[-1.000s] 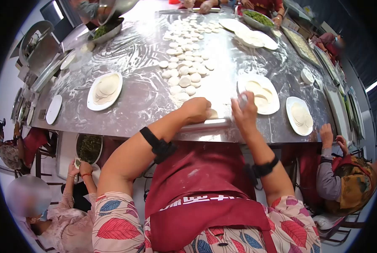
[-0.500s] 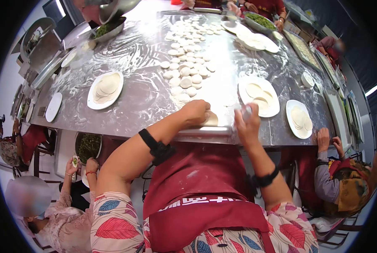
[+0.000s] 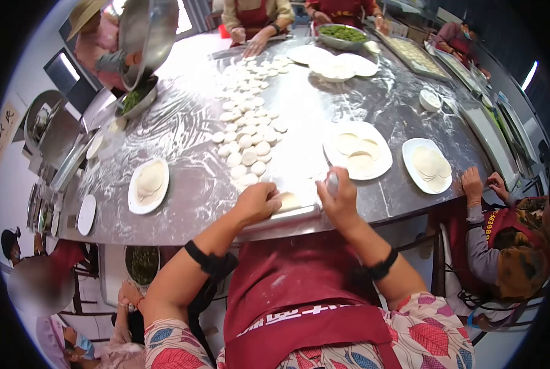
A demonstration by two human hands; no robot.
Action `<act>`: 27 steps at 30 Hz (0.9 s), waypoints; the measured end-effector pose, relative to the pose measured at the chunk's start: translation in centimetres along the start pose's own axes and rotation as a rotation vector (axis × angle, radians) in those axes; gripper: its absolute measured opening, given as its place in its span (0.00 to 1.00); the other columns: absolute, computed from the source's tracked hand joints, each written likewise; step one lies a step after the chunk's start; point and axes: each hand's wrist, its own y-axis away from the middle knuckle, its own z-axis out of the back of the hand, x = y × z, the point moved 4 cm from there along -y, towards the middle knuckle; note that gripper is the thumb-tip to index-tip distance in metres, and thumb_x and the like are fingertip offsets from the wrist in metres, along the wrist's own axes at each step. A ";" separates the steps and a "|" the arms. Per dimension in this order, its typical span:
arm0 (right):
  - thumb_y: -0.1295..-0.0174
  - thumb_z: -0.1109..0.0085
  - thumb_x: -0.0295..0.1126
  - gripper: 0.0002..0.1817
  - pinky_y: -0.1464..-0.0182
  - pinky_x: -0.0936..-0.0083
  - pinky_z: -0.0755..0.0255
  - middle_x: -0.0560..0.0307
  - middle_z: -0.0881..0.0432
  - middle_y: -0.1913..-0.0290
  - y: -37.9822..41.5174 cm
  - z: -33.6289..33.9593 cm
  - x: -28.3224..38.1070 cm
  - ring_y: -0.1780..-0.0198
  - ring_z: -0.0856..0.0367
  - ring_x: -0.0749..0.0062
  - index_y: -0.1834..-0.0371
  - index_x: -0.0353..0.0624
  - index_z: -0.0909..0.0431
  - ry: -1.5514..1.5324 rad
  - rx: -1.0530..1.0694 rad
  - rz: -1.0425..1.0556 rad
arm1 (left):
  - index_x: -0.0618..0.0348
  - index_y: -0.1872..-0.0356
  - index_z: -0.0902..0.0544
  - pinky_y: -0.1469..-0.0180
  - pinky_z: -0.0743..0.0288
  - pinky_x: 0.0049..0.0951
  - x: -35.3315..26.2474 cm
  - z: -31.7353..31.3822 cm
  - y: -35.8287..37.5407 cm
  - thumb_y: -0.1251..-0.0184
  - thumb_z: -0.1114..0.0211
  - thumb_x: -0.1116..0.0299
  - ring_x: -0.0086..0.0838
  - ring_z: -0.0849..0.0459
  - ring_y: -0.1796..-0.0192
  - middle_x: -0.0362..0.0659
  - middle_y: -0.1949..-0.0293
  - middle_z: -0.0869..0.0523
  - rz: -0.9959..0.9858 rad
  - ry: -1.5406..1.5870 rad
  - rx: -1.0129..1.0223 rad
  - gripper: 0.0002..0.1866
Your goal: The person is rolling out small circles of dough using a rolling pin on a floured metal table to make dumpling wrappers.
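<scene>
At the table's near edge, my left hand [image 3: 258, 203] is closed, its fingertips at the rim of a flat round dough wrapper [image 3: 289, 201] lying on the metal. My right hand [image 3: 341, 200] is wrapped round a short grey cylinder [image 3: 332, 181], possibly a rolling pin; most of it is hidden in the fist. The right hand is apart from the wrapper, just to its right. Beyond my left hand, many small floured dough rounds [image 3: 248, 142] lie in a long cluster. Ahead of my right hand is a white plate [image 3: 379, 166] bearing rolled wrappers [image 3: 359, 161].
More wrapper plates stand at right [image 3: 442, 181] and left [image 3: 137, 204]. Bowls of green filling sit at the far left [image 3: 138, 98] and far right [image 3: 342, 38]. A co-worker's hands [image 3: 471, 184] rest at the right edge. Another person tilts a large metal bowl [image 3: 149, 40].
My view has tilted up, showing more of the far side. My right hand has come closer to the wrapper, still gripping the grey cylinder. My left hand stays at the wrapper.
</scene>
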 end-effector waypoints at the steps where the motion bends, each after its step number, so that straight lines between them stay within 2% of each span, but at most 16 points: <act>1: 0.45 0.37 0.25 0.16 0.72 0.65 0.28 0.43 0.24 0.71 1.3 0.6 0.1 0.72 0.21 0.48 0.57 0.40 0.33 -0.056 0.069 -0.135 | 0.66 0.68 0.21 0.68 0.30 0.28 -0.5 -0.1 0.1 0.41 0.38 0.71 0.23 0.25 0.72 0.45 0.76 0.20 0.000 -0.010 -0.005 0.07; 2: 0.46 0.36 0.23 0.17 0.74 0.68 0.28 0.44 0.24 0.73 2.2 1.2 0.4 0.75 0.20 0.52 0.57 0.39 0.33 -0.118 0.088 -0.162 | 0.63 0.69 0.23 0.69 0.31 0.26 -0.5 -0.3 -0.5 0.40 0.38 0.69 0.20 0.27 0.72 0.40 0.76 0.22 -0.047 0.043 0.010 0.07; 3: 0.47 0.36 0.22 0.17 0.74 0.69 0.28 0.46 0.24 0.74 2.4 1.8 1.1 0.75 0.20 0.55 0.57 0.39 0.33 -0.096 0.048 -0.053 | 0.63 0.68 0.24 0.69 0.32 0.25 -0.7 -0.6 -1.6 0.40 0.38 0.69 0.19 0.27 0.71 0.38 0.76 0.23 -0.073 0.117 0.044 0.07; 6: 0.47 0.36 0.20 0.18 0.73 0.70 0.27 0.47 0.24 0.73 2.7 2.4 1.8 0.75 0.20 0.57 0.56 0.39 0.33 -0.153 0.093 -0.072 | 0.61 0.64 0.24 0.69 0.33 0.21 -3.5 -0.9 -5.5 0.39 0.39 0.69 0.17 0.28 0.70 0.34 0.73 0.24 -0.091 0.262 0.146 0.07; 7: 0.47 0.36 0.20 0.19 0.73 0.70 0.27 0.47 0.24 0.72 2.7 2.3 1.7 0.75 0.20 0.57 0.55 0.39 0.33 -0.168 0.101 -0.074 | 0.61 0.64 0.24 0.67 0.32 0.21 -4.6 -1.2 -7.5 0.37 0.38 0.67 0.17 0.28 0.69 0.35 0.72 0.23 -0.093 0.293 0.152 0.08; 9: 0.47 0.36 0.20 0.19 0.74 0.71 0.28 0.47 0.24 0.71 2.5 2.2 1.4 0.75 0.20 0.57 0.55 0.39 0.34 -0.181 0.106 -0.052 | 0.61 0.60 0.24 0.63 0.32 0.20 -7.0 -1.3 -11.4 0.36 0.38 0.65 0.16 0.27 0.65 0.36 0.68 0.22 -0.082 0.592 0.200 0.10; 11: 0.47 0.36 0.19 0.19 0.74 0.71 0.28 0.47 0.24 0.70 2.4 2.0 1.1 0.75 0.20 0.58 0.54 0.39 0.34 -0.178 0.096 -0.010 | 0.63 0.54 0.25 0.56 0.30 0.24 -8.8 -0.7 -15.6 0.35 0.40 0.64 0.20 0.25 0.59 0.38 0.63 0.21 -0.183 0.681 0.173 0.14; 13: 0.48 0.36 0.19 0.19 0.74 0.72 0.28 0.48 0.24 0.69 2.2 2.1 1.2 0.75 0.20 0.59 0.55 0.38 0.33 -0.175 0.108 -0.018 | 0.65 0.48 0.27 0.49 0.29 0.32 -7.0 0.5 -20.3 0.35 0.41 0.65 0.31 0.22 0.53 0.47 0.58 0.20 -0.210 0.338 -0.057 0.18; 15: 0.48 0.35 0.19 0.20 0.73 0.71 0.28 0.47 0.25 0.69 2.4 2.0 1.0 0.74 0.20 0.59 0.55 0.38 0.33 -0.204 0.137 -0.062 | 0.66 0.48 0.28 0.45 0.30 0.39 -5.0 2.1 -21.3 0.36 0.43 0.69 0.47 0.23 0.48 0.55 0.54 0.22 -0.193 -0.372 -0.259 0.17; 18: 0.49 0.35 0.19 0.20 0.73 0.72 0.27 0.47 0.25 0.67 2.5 1.8 0.7 0.73 0.20 0.59 0.55 0.36 0.33 -0.208 0.109 -0.015 | 0.67 0.47 0.28 0.42 0.31 0.42 -3.0 3.0 -20.1 0.38 0.45 0.70 0.50 0.27 0.41 0.61 0.45 0.27 0.106 -0.591 -0.087 0.19; 21: 0.49 0.35 0.18 0.21 0.73 0.73 0.27 0.48 0.25 0.65 2.3 1.9 1.1 0.73 0.20 0.60 0.55 0.35 0.33 -0.175 0.100 0.022 | 0.67 0.48 0.28 0.42 0.31 0.42 -0.7 1.1 -19.1 0.37 0.47 0.67 0.51 0.27 0.42 0.61 0.45 0.27 -0.051 -0.698 -0.130 0.19; 22: 0.49 0.35 0.18 0.21 0.73 0.73 0.27 0.48 0.25 0.65 2.2 2.0 1.3 0.73 0.20 0.60 0.55 0.35 0.34 -0.161 0.103 0.028 | 0.68 0.50 0.27 0.43 0.29 0.42 -1.3 0.6 -17.9 0.38 0.47 0.69 0.51 0.26 0.44 0.58 0.48 0.25 -0.075 -0.663 -0.174 0.17; 25: 0.49 0.35 0.18 0.20 0.73 0.73 0.26 0.47 0.25 0.64 1.9 2.2 2.0 0.73 0.20 0.61 0.54 0.35 0.33 -0.120 0.102 0.083 | 0.67 0.56 0.28 0.51 0.25 0.43 -3.9 -0.9 -13.9 0.45 0.43 0.76 0.50 0.24 0.49 0.57 0.56 0.24 -0.186 -0.655 -0.116 0.14; 26: 0.49 0.35 0.18 0.20 0.73 0.73 0.26 0.47 0.26 0.63 2.2 2.1 1.5 0.72 0.20 0.62 0.54 0.34 0.33 -0.169 0.110 0.013 | 0.67 0.58 0.27 0.52 0.25 0.44 -4.7 -1.4 -12.7 0.46 0.42 0.76 0.49 0.23 0.50 0.56 0.56 0.24 -0.239 -0.721 -0.071 0.14; 27: 0.49 0.35 0.18 0.20 0.73 0.73 0.26 0.47 0.26 0.63 2.3 2.1 1.7 0.72 0.20 0.62 0.54 0.34 0.33 -0.101 0.102 0.072 | 0.67 0.59 0.27 0.53 0.24 0.44 -5.1 -1.9 -11.7 0.48 0.41 0.75 0.49 0.23 0.51 0.56 0.57 0.25 -0.290 -0.784 -0.028 0.14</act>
